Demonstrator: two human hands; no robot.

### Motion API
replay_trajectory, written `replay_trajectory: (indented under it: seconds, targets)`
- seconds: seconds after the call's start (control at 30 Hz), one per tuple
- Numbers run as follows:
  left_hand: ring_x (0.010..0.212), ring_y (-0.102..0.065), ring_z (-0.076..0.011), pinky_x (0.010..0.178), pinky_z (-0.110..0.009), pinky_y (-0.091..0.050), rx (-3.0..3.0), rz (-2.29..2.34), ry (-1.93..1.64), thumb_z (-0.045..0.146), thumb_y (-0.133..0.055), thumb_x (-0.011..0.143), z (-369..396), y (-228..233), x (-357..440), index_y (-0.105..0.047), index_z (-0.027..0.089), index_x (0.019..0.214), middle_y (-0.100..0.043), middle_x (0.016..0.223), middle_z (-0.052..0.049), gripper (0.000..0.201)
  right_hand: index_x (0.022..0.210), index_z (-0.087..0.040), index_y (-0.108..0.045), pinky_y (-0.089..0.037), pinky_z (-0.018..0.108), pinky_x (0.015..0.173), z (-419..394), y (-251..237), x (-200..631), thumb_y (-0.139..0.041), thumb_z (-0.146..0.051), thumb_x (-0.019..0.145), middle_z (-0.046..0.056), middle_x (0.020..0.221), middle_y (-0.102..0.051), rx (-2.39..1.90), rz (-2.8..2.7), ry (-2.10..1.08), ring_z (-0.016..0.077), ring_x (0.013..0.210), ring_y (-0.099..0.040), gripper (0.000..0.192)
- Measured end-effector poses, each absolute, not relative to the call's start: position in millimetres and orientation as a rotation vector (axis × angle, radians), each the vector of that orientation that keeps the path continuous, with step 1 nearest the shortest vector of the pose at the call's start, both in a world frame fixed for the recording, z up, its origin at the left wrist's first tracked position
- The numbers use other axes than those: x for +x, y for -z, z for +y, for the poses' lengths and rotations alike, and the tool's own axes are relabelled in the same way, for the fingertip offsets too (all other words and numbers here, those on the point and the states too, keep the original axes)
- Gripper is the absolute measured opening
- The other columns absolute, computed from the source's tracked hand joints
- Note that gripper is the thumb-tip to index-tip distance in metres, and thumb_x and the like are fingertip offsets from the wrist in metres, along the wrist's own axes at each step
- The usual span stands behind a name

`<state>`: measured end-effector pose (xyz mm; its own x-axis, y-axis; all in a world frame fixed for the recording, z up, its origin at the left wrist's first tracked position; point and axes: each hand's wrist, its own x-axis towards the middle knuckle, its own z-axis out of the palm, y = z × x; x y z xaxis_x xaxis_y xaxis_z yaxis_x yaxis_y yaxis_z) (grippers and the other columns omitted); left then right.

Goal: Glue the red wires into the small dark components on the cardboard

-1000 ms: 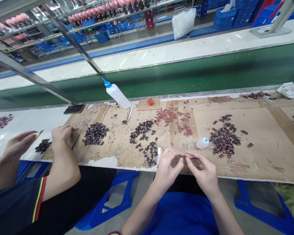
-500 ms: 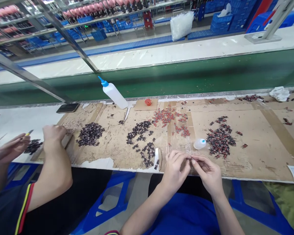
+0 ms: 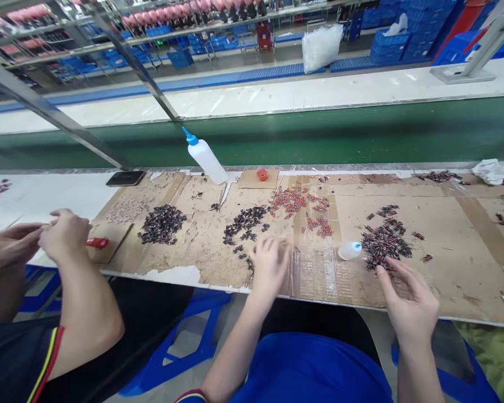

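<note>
My left hand [image 3: 269, 267] is over the cardboard at the right edge of the loose small black parts [image 3: 237, 226]. Its fingers are a little apart, and its fingertips partly cover the nearest parts. My right hand [image 3: 412, 305] reaches to the near edge of a heap of small red-and-black pieces [image 3: 386, 240]. Its thumb and forefinger are apart at the heap, with nothing visible held between them. Between my hands stands a small white squeeze bottle [image 3: 349, 250], tipped over with its blue tip to the right. Small red pieces [image 3: 292, 200] lie scattered beyond my left hand.
A tall white bottle with a blue nozzle [image 3: 208, 161] leans at the back near a red cap [image 3: 262, 175]. Another heap of black parts [image 3: 162, 224] lies left. A co-worker's hands [image 3: 65, 235] work there, beside a red object [image 3: 97, 242]. A phone [image 3: 126, 178] lies behind.
My hands were together at the table's front edge, fingertips meeting. They have parted: the left to the black parts, the right to the red-and-black heap. The co-worker's hands have come together.
</note>
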<state>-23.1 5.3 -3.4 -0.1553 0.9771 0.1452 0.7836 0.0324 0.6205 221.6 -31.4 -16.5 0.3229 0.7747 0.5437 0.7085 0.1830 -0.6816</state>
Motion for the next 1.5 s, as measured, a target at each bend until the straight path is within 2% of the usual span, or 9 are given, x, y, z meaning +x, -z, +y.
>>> replay_trajectory:
  seconds: [0.2,0.3,0.4,0.47,0.57,0.67,0.73,1.0,1.5]
  targets:
    - [0.112,-0.049,-0.0315,0.098,-0.054,-0.028,1.755,2.253,-0.743,0.018,-0.060,0.086,26.6,12.6,-46.9,-0.071,0.020,0.083,-0.072,0.099,-0.010,0.011,0.110,-0.018,-0.066,-0.039,0.056,0.098,-8.5,31.7,211.4,-0.066,-0.057,0.077,0.015,0.111,-0.064,-1.596,-1.643,0.132,0.0358,0.121,-0.042,0.051]
    - [0.109,-0.051,-0.0315,0.095,-0.054,-0.029,1.782,2.184,-0.843,0.015,-0.058,0.086,29.1,15.4,-47.4,-0.070,0.020,0.076,-0.073,0.095,-0.009,0.017,0.097,-0.019,-0.066,-0.033,0.060,0.102,1.6,35.9,202.0,-0.065,-0.057,0.078,0.016,0.117,-0.062,-1.611,-1.668,0.047,0.0380,0.127,-0.034,0.042]
    - [0.107,-0.055,-0.0281,0.094,-0.049,-0.031,1.877,1.957,-0.898,0.015,-0.060,0.086,24.3,14.6,-40.1,-0.071,0.022,0.079,-0.074,0.092,-0.006,0.015,0.088,-0.022,-0.060,-0.032,0.059,0.105,5.3,31.9,195.6,-0.065,-0.051,0.080,0.016,0.120,-0.062,-1.538,-1.631,-0.128,0.0355,0.128,-0.039,0.031]
    - [0.104,-0.058,-0.0242,0.094,-0.045,-0.032,1.945,1.763,-0.885,0.015,-0.063,0.085,17.9,14.0,-28.5,-0.071,0.024,0.080,-0.075,0.090,-0.002,0.013,0.090,-0.023,-0.055,-0.039,0.055,0.102,3.2,27.2,191.8,-0.067,-0.048,0.079,0.014,0.115,-0.066,-1.474,-1.567,-0.337,0.0316,0.120,-0.052,0.029]
    - [0.103,-0.061,-0.0213,0.096,-0.043,-0.031,1.994,1.577,-0.866,0.017,-0.068,0.083,8.5,16.4,-6.6,-0.071,0.026,0.081,-0.076,0.088,0.001,0.010,0.088,-0.023,-0.051,-0.054,0.044,0.082,-4.0,22.5,186.8,-0.073,-0.048,0.073,0.010,0.095,-0.073,-1.443,-1.396,-0.662,0.0264,0.091,-0.068,0.036]
    - [0.104,-0.061,-0.0218,0.094,-0.042,-0.032,1.948,1.559,-0.824,0.017,-0.072,0.079,4.1,21.6,8.0,-0.071,0.027,0.085,-0.077,0.087,0.001,0.011,0.080,-0.021,-0.058,-0.055,0.033,0.061,-10.9,23.5,186.6,-0.079,-0.051,0.063,0.006,0.078,-0.073,-1.416,-1.192,-0.753,0.0216,0.067,-0.068,0.041]
    - [0.106,-0.061,-0.0228,0.094,-0.042,-0.033,1.902,1.576,-0.795,0.017,-0.075,0.077,3.5,24.4,10.1,-0.071,0.026,0.088,-0.077,0.088,0.001,0.015,0.078,-0.019,-0.063,-0.052,0.030,0.054,-13.0,26.5,189.3,-0.081,-0.051,0.061,0.004,0.071,-0.071,-1.380,-1.079,-0.737,0.0193,0.059,-0.065,0.040]
    - [0.106,-0.064,-0.0213,0.095,-0.043,-0.035,1.858,1.595,-0.791,0.010,-0.070,0.078,-0.4,25.5,0.8,-0.071,0.025,0.093,-0.077,0.096,-0.001,0.021,0.067,-0.017,-0.065,-0.052,0.029,0.053,-9.5,29.6,181.0,-0.073,-0.053,0.070,0.004,0.062,-0.068,-1.392,-0.982,-0.674,0.0180,0.054,-0.063,0.036]
    - [0.102,-0.066,-0.0220,0.094,-0.044,-0.036,1.822,1.621,-0.817,0.012,-0.071,0.077,1.3,23.2,1.9,-0.072,0.025,0.092,-0.078,0.087,-0.001,0.020,0.062,-0.020,-0.058,-0.044,0.026,0.052,-8.4,33.2,170.0,-0.061,-0.053,0.079,0.002,0.054,-0.061,-1.607,-1.351,-0.340,0.0150,0.048,-0.055,0.037]
